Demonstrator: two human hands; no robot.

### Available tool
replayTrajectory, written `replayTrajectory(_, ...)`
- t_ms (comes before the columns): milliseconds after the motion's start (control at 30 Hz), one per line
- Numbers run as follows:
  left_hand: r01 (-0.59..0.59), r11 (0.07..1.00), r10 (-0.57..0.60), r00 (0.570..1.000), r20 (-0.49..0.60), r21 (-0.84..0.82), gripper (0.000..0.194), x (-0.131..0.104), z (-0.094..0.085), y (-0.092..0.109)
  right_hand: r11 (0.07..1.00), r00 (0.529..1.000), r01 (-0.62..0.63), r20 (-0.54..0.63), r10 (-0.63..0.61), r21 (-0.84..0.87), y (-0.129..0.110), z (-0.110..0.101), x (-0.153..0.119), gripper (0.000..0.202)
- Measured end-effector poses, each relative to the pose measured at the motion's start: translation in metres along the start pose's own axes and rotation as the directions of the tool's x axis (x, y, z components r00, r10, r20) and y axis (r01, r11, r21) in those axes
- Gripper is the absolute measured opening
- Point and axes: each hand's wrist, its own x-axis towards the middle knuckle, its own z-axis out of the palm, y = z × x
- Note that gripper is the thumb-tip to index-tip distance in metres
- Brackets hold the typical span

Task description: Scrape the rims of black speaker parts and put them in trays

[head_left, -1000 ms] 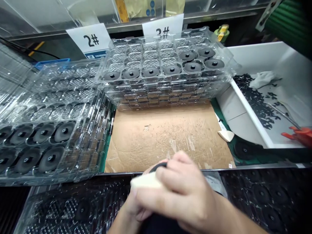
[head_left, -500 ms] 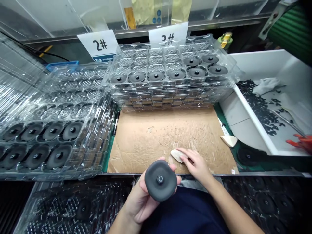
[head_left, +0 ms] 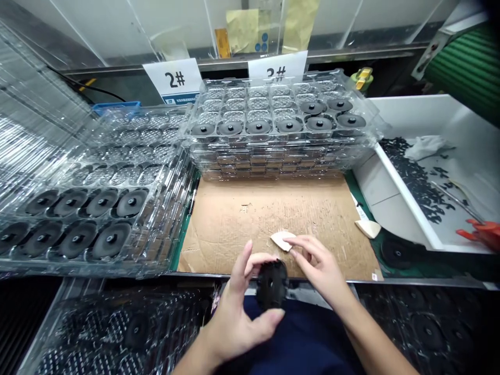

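A black round part (head_left: pixel 272 285) is held between the thumb and fingers of my left hand (head_left: pixel 244 307), above my lap at the table's front edge. Its ridged, darker side faces me, slightly blurred. Just to the right, my right hand (head_left: pixel 318 263) pinches a cream-coloured wedge-shaped piece (head_left: pixel 283 240) over the brown cardboard (head_left: pixel 230 224). Another cream wedge (head_left: pixel 367 228) lies at the right edge of the cardboard.
Stacked clear trays with black round parts stand behind the cardboard (head_left: pixel 289 125) and at the left (head_left: pixel 156 208). At the right a white bin (head_left: pixel 406 192) holds small black pieces, a white cloth and a red-handled tool (head_left: pixel 482 232). More trays lie below the table edge.
The black part has been turned over, from its smooth side with a central stud to its ridged side. My left fingers have shifted around it. The view has moved slightly left.
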Motion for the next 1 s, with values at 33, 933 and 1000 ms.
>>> replayTrajectory(33, -0.071, 0.976, 0.071, 0.997, 0.007, 0.207, 0.092, 0.001, 0.000, -0.002, 0.999, 1.000, -0.015, 0.021, 0.014, 0.048, -0.006, -0.003, -0.006, 0.022)
replayTrajectory(933, 0.414, 0.878, -0.403, 0.910, -0.096, 0.240, 0.031, 0.001, -0.024, 0.020, 0.679, 0.905, -0.383, 0.400, 0.142, 0.626, -0.035, 0.006, 0.009, 0.018)
replayTrajectory(1000, 0.502, 0.857, -0.477, 0.858, -0.189, 0.115, 0.038, 0.007, -0.025, 0.018, 0.930, 0.979, -0.135, 0.188, 0.074, 0.342, -0.022, 0.003, 0.037, 0.027)
